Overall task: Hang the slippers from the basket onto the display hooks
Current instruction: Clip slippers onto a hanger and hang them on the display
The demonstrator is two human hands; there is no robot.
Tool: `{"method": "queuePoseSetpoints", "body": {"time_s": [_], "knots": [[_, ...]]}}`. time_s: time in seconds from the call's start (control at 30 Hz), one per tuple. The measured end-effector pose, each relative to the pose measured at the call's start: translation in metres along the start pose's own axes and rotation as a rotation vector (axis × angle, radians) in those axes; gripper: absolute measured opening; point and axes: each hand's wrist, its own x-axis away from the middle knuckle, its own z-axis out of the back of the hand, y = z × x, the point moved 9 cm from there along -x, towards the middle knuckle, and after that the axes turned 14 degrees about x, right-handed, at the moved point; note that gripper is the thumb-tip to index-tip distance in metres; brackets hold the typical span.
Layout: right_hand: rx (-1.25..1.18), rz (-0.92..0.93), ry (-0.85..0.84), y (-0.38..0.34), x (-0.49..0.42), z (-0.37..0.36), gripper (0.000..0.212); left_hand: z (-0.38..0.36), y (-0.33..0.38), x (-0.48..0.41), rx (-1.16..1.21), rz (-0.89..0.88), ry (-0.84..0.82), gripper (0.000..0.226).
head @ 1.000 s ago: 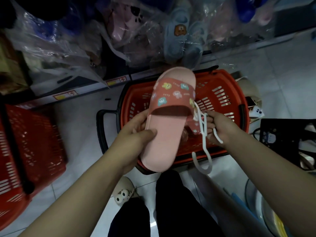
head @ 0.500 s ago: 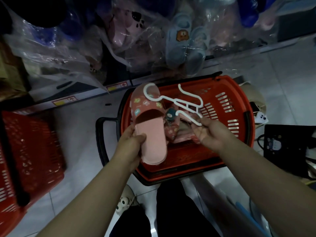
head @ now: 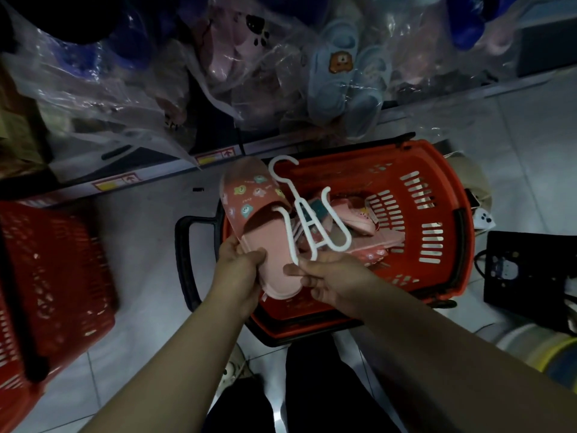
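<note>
Head view: the right hand [head: 334, 282] has swung the white hanger [head: 287, 235] across onto the pink slipper [head: 249, 195], pinching its lower bend. The left hand [head: 240, 273] grips the heel, fingers curled. Both sit over the 9 o'clock rim of the red basket [head: 437, 170]. Bagged slippers [head: 337, 64] at 12. Shelf labels [head: 215, 157] unreadable.

We see a dim, bluish scene. The floor tiles [head: 530, 145] beyond the right hand [head: 331, 284] are brightest, so light perhaps enters there. Glare streaks the plastic bags [head: 131, 89] above both hands. Left of the left hand [head: 240, 276], the red basket [head: 53, 276] blurs and the edges bend.
</note>
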Motion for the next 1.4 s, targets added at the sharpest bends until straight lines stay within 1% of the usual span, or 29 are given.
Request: {"method": "queuePoseSetpoints", "body": {"time_s": [0.07,0.13,0.2,0.27,0.33,0.37,0.4,0.47,0.5,0.53,0.6,0.63,0.67,0.8,0.9,0.93,1.03,1.1,1.13,1.2,1.23,1.27,1.33,1.4], "knots": [[0.050,-0.005,0.051,0.001,-0.004,-0.005,0.007,0.003,-0.002,-0.002,-0.039,-0.003,-0.009,0.049],[0.066,0.013,0.126,-0.005,-0.010,-0.005,0.008,0.005,-0.004,-0.003,-0.097,-0.009,-0.042,0.050],[-0.004,0.041,0.176,-0.015,-0.018,-0.003,0.014,0.005,-0.011,0.002,-0.189,0.012,-0.087,0.051],[-0.116,0.024,0.210,-0.023,-0.024,0.000,0.019,0.006,-0.021,0.007,-0.260,0.047,-0.128,0.054],[-0.079,0.050,0.210,-0.028,-0.028,0.000,0.020,0.004,-0.021,0.006,-0.381,0.001,-0.133,0.059],[-0.026,0.081,0.197,-0.031,-0.029,-0.003,0.021,0.003,-0.015,0.005,-0.484,-0.070,-0.122,0.063],[0.027,0.110,0.182,-0.031,-0.029,-0.006,0.023,0.001,-0.003,0.003,-0.581,-0.196,-0.102,0.071],[0.099,0.135,0.169,-0.026,-0.029,-0.012,0.022,-0.010,0.027,0.007,-0.752,-0.533,-0.081,0.091],[0.115,0.142,0.165,-0.023,-0.029,-0.013,0.019,-0.020,0.036,0.013,-0.877,-0.658,-0.104,0.100],[0.122,0.150,0.159,-0.021,-0.029,-0.013,0.016,-0.030,0.040,0.017,-1.025,-0.747,-0.142,0.106],[0.106,0.173,0.136,-0.018,-0.030,-0.012,0.013,-0.045,0.039,0.021,-1.293,-0.867,-0.260,0.110],[0.093,0.185,0.112,-0.017,-0.031,-0.013,0.012,-0.049,0.038,0.020,-1.369,-0.886,-0.307,0.112],[0.090,0.196,0.088,-0.016,-0.032,-0.013,0.012,-0.050,0.036,0.014,-1.405,-0.862,-0.344,0.112],[0.198,0.206,0.062,-0.011,-0.034,-0.009,0.016,-0.049,0.030,-0.001,-1.472,-0.670,-0.470,0.121],[0.268,0.249,0.060,-0.010,-0.037,-0.005,0.009,-0.042,0.024,-0.005,-1.411,-0.502,-0.513,0.112],[0.324,0.275,0.087,-0.011,-0.039,-0.002,0.010,-0.041,0.023,-0.005,-1.391,-0.490,-0.505,0.108],[0.614,0.369,0.163,-0.017,-0.043,0.003,0.015,-0.046,0.018,-0.002,-1.471,-0.566,-0.428,0.103],[0.794,0.468,0.195,-0.024,-0.042,0.000,0.015,-0.048,0.017,-0.004,-1.514,-0.605,-0.381,0.095],[0.854,0.523,0.223,-0.026,-0.040,0.001,0.015,-0.051,0.016,-0.005,-1.528,-0.619,-0.383,0.090],[0.896,0.605,0.265,-0.030,-0.036,0.002,0.015,-0.056,0.016,-0.008,-1.583,-0.647,-0.408,0.081],[0.890,0.637,0.270,-0.032,-0.034,0.002,0.019,-0.060,0.016,-0.010,-1.619,-0.662,-0.413,0.077],[0.869,0.675,0.272,-0.034,-0.031,0.002,0.024,-0.063,0.017,-0.012,-1.653,-0.688,-0.414,0.073],[0.839,0.739,0.283,-0.038,-0.029,0.000,0.023,-0.070,0.019,-0.012,-1.701,-0.776,-0.406,0.064],[0.831,0.722,0.279,-0.037,-0.035,0.001,0.023,-0.070,0.023,-0.013,-1.699,-0.832,-0.386,0.055]]}}
